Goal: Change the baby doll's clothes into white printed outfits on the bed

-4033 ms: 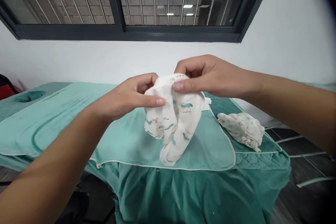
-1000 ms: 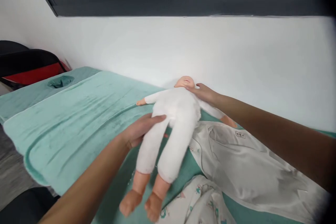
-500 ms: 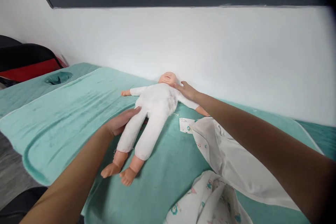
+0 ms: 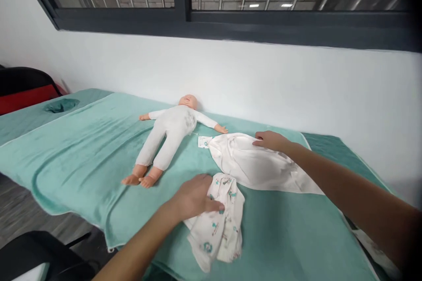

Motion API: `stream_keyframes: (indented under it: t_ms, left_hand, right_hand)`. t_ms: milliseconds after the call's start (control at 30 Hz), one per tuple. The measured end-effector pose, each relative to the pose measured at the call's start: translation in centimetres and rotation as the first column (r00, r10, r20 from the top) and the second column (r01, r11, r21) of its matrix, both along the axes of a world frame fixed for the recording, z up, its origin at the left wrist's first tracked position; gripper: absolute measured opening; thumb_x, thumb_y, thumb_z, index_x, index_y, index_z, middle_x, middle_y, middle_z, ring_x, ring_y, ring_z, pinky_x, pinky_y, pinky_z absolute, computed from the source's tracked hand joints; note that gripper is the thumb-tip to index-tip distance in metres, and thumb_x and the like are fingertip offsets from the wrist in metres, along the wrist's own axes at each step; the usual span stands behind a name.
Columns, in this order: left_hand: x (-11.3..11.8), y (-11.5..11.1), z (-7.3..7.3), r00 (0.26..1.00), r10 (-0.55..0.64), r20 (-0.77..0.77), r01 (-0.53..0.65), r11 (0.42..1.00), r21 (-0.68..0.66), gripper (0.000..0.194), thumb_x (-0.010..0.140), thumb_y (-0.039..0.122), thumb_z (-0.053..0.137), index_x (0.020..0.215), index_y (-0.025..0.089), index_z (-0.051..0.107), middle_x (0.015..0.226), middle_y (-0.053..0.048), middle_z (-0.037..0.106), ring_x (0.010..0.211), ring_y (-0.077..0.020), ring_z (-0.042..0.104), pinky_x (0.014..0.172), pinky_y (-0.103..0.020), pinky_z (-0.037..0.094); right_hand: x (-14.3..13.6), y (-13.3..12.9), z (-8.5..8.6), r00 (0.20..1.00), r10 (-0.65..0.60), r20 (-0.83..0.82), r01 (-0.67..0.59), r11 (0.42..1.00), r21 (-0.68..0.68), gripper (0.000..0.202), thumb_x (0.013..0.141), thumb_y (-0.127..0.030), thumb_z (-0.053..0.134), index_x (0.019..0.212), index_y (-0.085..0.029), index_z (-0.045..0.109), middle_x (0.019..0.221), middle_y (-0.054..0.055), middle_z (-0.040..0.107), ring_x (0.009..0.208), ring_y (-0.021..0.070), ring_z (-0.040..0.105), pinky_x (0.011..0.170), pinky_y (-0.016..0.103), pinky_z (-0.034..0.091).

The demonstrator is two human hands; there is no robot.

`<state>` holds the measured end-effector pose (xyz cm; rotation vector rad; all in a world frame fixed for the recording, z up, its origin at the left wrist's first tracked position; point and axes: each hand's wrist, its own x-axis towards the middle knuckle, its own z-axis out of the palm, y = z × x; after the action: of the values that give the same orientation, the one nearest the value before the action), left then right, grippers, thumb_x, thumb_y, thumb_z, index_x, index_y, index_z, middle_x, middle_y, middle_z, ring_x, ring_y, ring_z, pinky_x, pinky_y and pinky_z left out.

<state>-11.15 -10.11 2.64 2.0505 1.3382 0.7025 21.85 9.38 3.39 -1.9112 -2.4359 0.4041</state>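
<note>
A baby doll (image 4: pixel 173 123) in a white body suit lies on its back on the green bed cover (image 4: pixel 132 221), arms spread, with neither of my hands on it. My left hand (image 4: pixel 198 197) grips a crumpled white cloth with a small print (image 4: pixel 227 215), its thumb on top and some fingers hidden behind the folds. To the right, my right hand (image 4: pixel 272 141) has its fingers closed at the upper edge of a spread white baby garment (image 4: pixel 250 162). A printed tab shows at that garment's left end, close to the doll's hand.
A white wall (image 4: pixel 231 74) with a dark-framed window (image 4: pixel 211 24) runs behind the bed. At the left stands a black and red chair (image 4: pixel 28 90). Another black chair (image 4: pixel 42 254) is at the lower left, beside the bed's front edge. The cover has a round hollow (image 4: pixel 61 105).
Both hands have left the doll and moved onto the cloths at the right. My view has lifted, showing more window. The doll still lies on its back.
</note>
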Motion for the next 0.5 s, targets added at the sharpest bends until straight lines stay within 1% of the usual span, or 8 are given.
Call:
stream_keyframes:
  t_ms: [67, 167, 200, 267, 333, 400, 433, 500]
  left_hand:
    - [2.1, -0.8, 0.0, 0.998, -0.058, 0.006, 0.057, 0.997, 0.057, 0.022, 0.065, 0.048, 0.077, 0.075, 0.030, 0.069, 0.073, -0.004, 0.064, 0.067, -0.0229, 0.064, 0.067, -0.034, 0.054]
    - [4.6, -1.5, 2.0, 0.995, -0.098, 0.026, 0.087, 0.960, 0.266, 0.006, 0.071, 0.032, 0.072, 0.074, 0.030, 0.067, 0.088, -0.004, 0.067, 0.087, -0.0249, 0.067, 0.081, -0.037, 0.056]
    - [5.3, -1.7, 2.9, 0.995, -0.101, 0.015, 0.090, 0.935, 0.342, 0.005, 0.073, 0.026, 0.068, 0.074, 0.030, 0.066, 0.097, -0.004, 0.068, 0.098, -0.0261, 0.066, 0.089, -0.039, 0.055]
    - [6.6, -2.1, 4.6, 0.994, -0.100, -0.047, 0.110, 0.881, 0.460, 0.016, 0.075, 0.016, 0.060, 0.080, 0.031, 0.064, 0.120, -0.002, 0.064, 0.119, -0.0285, 0.057, 0.105, -0.044, 0.046]
    - [7.5, -2.5, 5.6, 0.987, -0.090, -0.133, 0.147, 0.840, 0.522, 0.023, 0.076, 0.011, 0.054, 0.088, 0.030, 0.061, 0.129, -0.003, 0.061, 0.126, -0.0297, 0.053, 0.111, -0.047, 0.040]
    - [7.9, -2.8, 5.9, 0.979, -0.005, -0.204, 0.115, 0.838, 0.533, 0.021, 0.080, 0.011, 0.050, 0.091, 0.028, 0.058, 0.116, -0.008, 0.065, 0.114, -0.0311, 0.059, 0.103, -0.048, 0.044]
    - [7.9, -3.0, 6.1, 0.972, 0.077, -0.220, 0.053, 0.846, 0.530, 0.018, 0.082, 0.013, 0.048, 0.092, 0.026, 0.056, 0.106, -0.010, 0.066, 0.104, -0.0317, 0.062, 0.095, -0.048, 0.047]
    - [7.5, -3.3, 6.5, 0.936, 0.272, -0.224, -0.120, 0.843, 0.524, 0.014, 0.085, 0.015, 0.046, 0.094, 0.023, 0.054, 0.092, -0.011, 0.065, 0.090, -0.0318, 0.065, 0.081, -0.045, 0.049]
  right_hand:
    - [-0.2, -2.0, 1.2, 0.998, 0.065, -0.020, -0.064, 0.997, 0.054, 0.023, 0.087, -0.042, 0.055, 0.099, -0.024, 0.064, 0.108, 0.008, 0.070, 0.093, 0.0249, 0.063, 0.076, 0.033, 0.043]
    - [-1.3, -6.4, 3.8, 0.974, 0.209, -0.083, -0.194, 0.967, 0.165, 0.026, 0.093, -0.040, 0.048, 0.110, -0.026, 0.062, 0.120, 0.005, 0.066, 0.107, 0.0232, 0.060, 0.087, 0.033, 0.042]
    - [-1.8, -8.2, 4.8, 0.946, 0.302, -0.115, -0.272, 0.936, 0.223, 0.028, 0.095, -0.040, 0.046, 0.111, -0.025, 0.063, 0.120, 0.006, 0.066, 0.107, 0.0233, 0.060, 0.088, 0.033, 0.042]
    - [-2.6, -12.5, 6.9, 0.867, 0.481, -0.131, -0.430, 0.854, 0.293, 0.031, 0.098, -0.042, 0.042, 0.109, -0.026, 0.064, 0.112, 0.006, 0.067, 0.102, 0.0227, 0.061, 0.085, 0.033, 0.043]
    - [-3.2, -17.0, 9.0, 0.814, 0.568, -0.120, -0.514, 0.801, 0.306, 0.031, 0.100, -0.042, 0.039, 0.106, -0.027, 0.066, 0.103, 0.005, 0.066, 0.091, 0.0205, 0.062, 0.077, 0.032, 0.043]
    - [-3.3, -20.9, 10.8, 0.791, 0.594, -0.143, -0.540, 0.789, 0.293, 0.032, 0.101, -0.043, 0.038, 0.104, -0.027, 0.066, 0.098, 0.005, 0.065, 0.084, 0.0190, 0.061, 0.072, 0.031, 0.043]
    - [-3.2, -22.4, 11.5, 0.793, 0.586, -0.164, -0.535, 0.800, 0.272, 0.032, 0.100, -0.045, 0.039, 0.104, -0.028, 0.066, 0.096, 0.005, 0.065, 0.081, 0.0187, 0.061, 0.070, 0.031, 0.043]
    - [-2.5, -24.6, 12.3, 0.839, 0.496, -0.222, -0.463, 0.867, 0.184, 0.029, 0.099, -0.047, 0.042, 0.106, -0.030, 0.065, 0.096, 0.004, 0.066, 0.078, 0.0189, 0.062, 0.065, 0.030, 0.044]
